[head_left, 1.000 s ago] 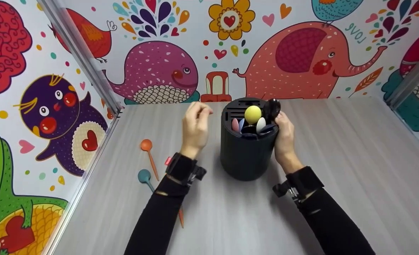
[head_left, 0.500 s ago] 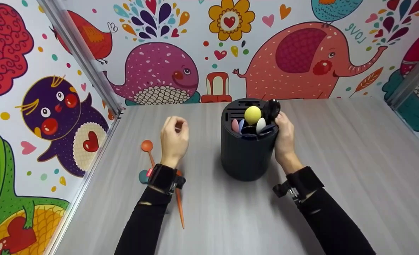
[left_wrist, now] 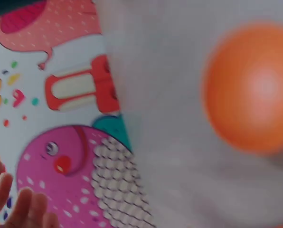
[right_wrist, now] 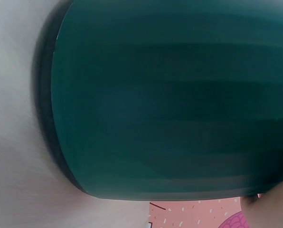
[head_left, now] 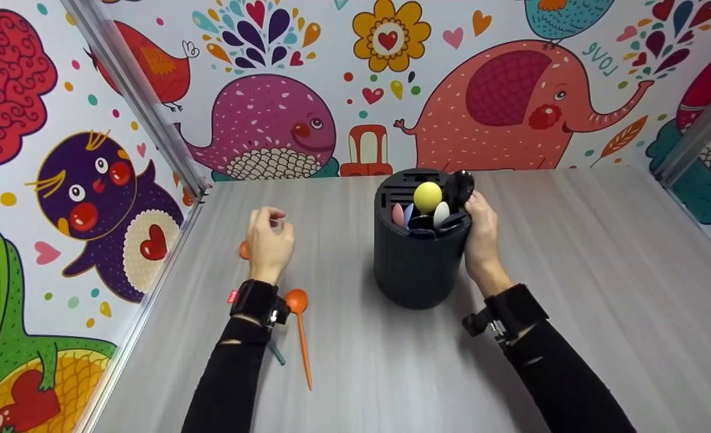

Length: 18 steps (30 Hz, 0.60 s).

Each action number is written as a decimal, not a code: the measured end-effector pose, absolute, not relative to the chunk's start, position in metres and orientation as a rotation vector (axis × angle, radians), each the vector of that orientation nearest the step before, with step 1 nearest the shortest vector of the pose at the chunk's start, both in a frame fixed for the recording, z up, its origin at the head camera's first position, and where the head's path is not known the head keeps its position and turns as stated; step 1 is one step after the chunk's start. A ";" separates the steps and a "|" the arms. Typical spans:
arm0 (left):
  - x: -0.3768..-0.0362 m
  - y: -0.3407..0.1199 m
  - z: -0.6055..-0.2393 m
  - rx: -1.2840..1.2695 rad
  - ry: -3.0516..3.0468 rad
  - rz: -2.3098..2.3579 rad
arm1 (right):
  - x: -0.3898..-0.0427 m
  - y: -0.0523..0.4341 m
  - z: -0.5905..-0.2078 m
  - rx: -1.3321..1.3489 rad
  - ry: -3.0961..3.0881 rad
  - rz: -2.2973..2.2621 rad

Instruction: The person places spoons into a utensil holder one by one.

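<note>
My left hand [head_left: 269, 245] hovers above the table at left, fingers loosely bent and holding nothing. In the left wrist view its fingertips [left_wrist: 23, 209] show at the lower left. Beneath it lies an orange spoon [head_left: 243, 249], mostly hidden. Another orange spoon [head_left: 297, 300] rests beside the wrist, its round bowl large in the left wrist view. A teal spoon [head_left: 277, 353] shows only its handle end past the sleeve. My right hand [head_left: 483, 240] grips the side of a dark cylindrical utensil holder [head_left: 418, 270] near the rim, its far fingers hidden.
Inside the holder stand a black spoon [head_left: 461, 185], a yellow round-headed utensil [head_left: 427, 196], and several pink, blue, white and dark ones. The grey table [head_left: 355, 373] meets printed walls at the back and left, with a metal frame post [head_left: 133, 90] in the left corner.
My left hand has moved away from the holder, leftward and toward me, to over the spoons. My right hand and the holder have stayed in place.
</note>
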<state>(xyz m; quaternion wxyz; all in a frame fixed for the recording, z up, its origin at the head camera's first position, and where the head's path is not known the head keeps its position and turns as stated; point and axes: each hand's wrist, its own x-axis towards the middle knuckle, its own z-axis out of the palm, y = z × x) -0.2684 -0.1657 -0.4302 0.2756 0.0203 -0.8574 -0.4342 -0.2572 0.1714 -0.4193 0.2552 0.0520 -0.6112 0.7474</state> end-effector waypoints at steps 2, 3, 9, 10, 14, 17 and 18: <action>-0.270 -0.171 -0.432 0.132 -2.341 -1.171 | -0.257 0.171 -0.419 0.137 -1.666 2.024; -0.271 -0.174 -0.434 0.170 -2.360 -1.173 | -0.257 0.171 -0.419 0.134 -1.670 2.019; -0.278 -0.185 -0.437 0.305 -2.436 -1.174 | -0.258 0.171 -0.419 0.150 -1.676 2.025; -0.279 -0.187 -0.438 0.318 -2.448 -1.164 | -0.258 0.171 -0.419 0.155 -1.673 2.031; -0.284 -0.194 -0.440 0.360 -2.522 -1.092 | -0.258 0.173 -0.420 0.160 -1.675 2.014; -0.286 -0.200 -0.444 0.381 -2.616 -1.046 | -0.257 0.172 -0.420 0.164 -1.672 2.010; -0.287 -0.202 -0.445 0.389 -2.650 -1.034 | -0.257 0.172 -0.420 0.167 -1.667 2.018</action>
